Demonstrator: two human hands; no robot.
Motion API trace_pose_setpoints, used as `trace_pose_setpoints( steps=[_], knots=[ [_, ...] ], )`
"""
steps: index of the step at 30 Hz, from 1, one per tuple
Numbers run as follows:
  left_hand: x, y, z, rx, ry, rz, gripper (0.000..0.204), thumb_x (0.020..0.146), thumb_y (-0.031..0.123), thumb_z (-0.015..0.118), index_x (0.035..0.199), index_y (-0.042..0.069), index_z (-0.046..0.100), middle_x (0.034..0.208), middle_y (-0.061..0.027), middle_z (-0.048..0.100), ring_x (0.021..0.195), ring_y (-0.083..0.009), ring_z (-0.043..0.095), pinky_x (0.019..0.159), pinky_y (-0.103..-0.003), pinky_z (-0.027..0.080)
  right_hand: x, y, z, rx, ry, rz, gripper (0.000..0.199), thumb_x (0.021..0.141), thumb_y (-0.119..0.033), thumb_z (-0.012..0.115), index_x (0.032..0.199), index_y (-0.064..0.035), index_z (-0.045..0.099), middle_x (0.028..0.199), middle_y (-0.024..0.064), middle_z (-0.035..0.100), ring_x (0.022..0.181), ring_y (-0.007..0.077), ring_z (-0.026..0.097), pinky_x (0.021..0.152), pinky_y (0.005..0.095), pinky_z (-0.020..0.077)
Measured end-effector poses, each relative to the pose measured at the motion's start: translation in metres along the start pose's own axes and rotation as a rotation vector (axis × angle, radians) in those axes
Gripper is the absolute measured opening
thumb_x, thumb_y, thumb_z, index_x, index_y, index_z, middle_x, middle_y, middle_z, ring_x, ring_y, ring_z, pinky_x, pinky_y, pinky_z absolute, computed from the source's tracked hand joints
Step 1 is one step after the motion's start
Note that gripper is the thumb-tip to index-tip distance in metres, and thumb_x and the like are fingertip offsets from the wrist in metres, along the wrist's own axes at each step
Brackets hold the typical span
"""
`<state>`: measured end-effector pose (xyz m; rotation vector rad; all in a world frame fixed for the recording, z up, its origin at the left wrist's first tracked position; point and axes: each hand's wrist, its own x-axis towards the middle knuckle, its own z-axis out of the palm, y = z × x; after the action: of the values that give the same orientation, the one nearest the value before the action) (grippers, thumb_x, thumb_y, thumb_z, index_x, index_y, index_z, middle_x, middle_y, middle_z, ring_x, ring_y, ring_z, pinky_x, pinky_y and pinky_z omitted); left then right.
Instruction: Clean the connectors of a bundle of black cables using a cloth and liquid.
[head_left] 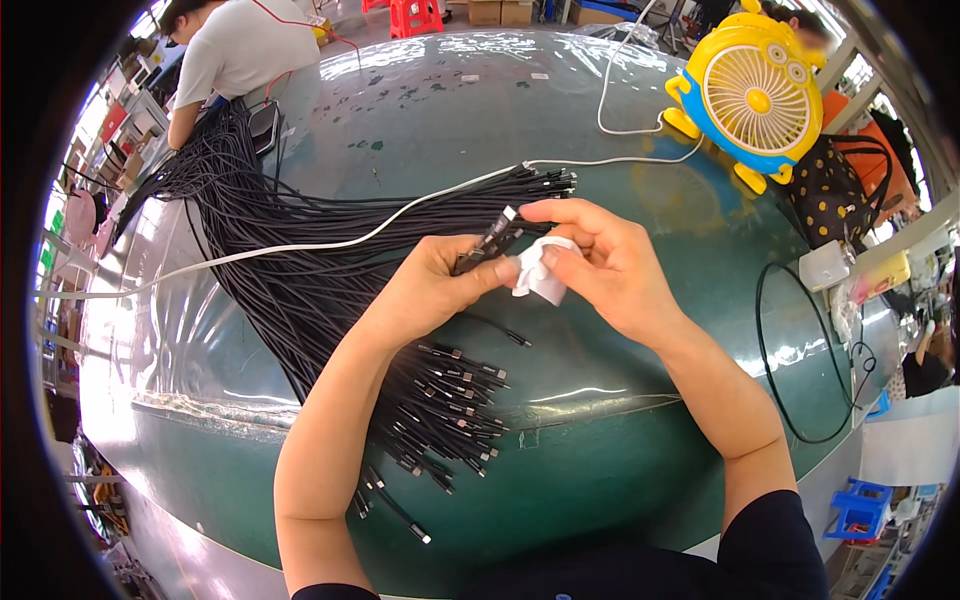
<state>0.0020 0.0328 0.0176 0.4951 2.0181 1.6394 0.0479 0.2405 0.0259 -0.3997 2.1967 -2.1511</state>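
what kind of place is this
Probably a cable assembly or finishing workshop. A big bundle of black cables lies across a green worktable, the left hand holds connector ends while the right hand holds a white cloth, and another worker sits nearby.

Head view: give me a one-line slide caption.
Left hand pinches a black cable plug while right hand holds a white cloth above cable bundles on a green table.

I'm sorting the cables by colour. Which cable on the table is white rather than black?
The long white cable, lying across the black cable bundle and running toward the yellow and blue fan.
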Motion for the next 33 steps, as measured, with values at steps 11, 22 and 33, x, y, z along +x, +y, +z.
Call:
trace_pose_setpoints(
  steps=[11,22,33],
  knots=[
    [-0.003,-0.002,-0.007,-0.070,-0.112,-0.004,0.035,0.095,0.037,0.055,0.086,0.005,0.063,0.056,0.0069,0.036,0.053,-0.0045,0.030,0.050,-0.024,0.023,0.009,0.005,0.007,-0.239,-0.021,-0.005,0.015,0.091,-0.009,0.054,0.099,0.0010,0.062,0.088,0.0058,0.066,0.077,0.0087,0.059,0.070,0.0254,0.0480],
    [-0.003,-0.001,-0.004,-0.136,-0.125,0.032,0.027,0.093,0.030,0.059,0.085,0.004,0.062,0.062,0.0062,0.042,0.058,-0.0045,0.034,0.054,-0.023,0.027,0.003,0.005,0.001,-0.500,-0.012,-0.123,0.014,0.088,-0.008,0.054,0.098,-0.0009,0.060,0.084,0.0040,0.064,0.074,0.0098,0.057,0.068,0.0288,0.0474],
    [0.002,-0.009,0.012,0.198,0.074,0.159,0.010,0.088,0.011,0.065,0.088,0.002,0.062,0.072,0.0082,0.049,0.066,-0.0026,0.038,0.059,-0.021,0.032,0.010,0.001,-0.004,-0.359,-0.015,0.130,0.017,0.086,-0.013,0.056,0.096,0.0001,0.061,0.080,0.0053,0.065,0.070,0.0113,0.057,0.065,0.0290,0.0465]
  ],
)
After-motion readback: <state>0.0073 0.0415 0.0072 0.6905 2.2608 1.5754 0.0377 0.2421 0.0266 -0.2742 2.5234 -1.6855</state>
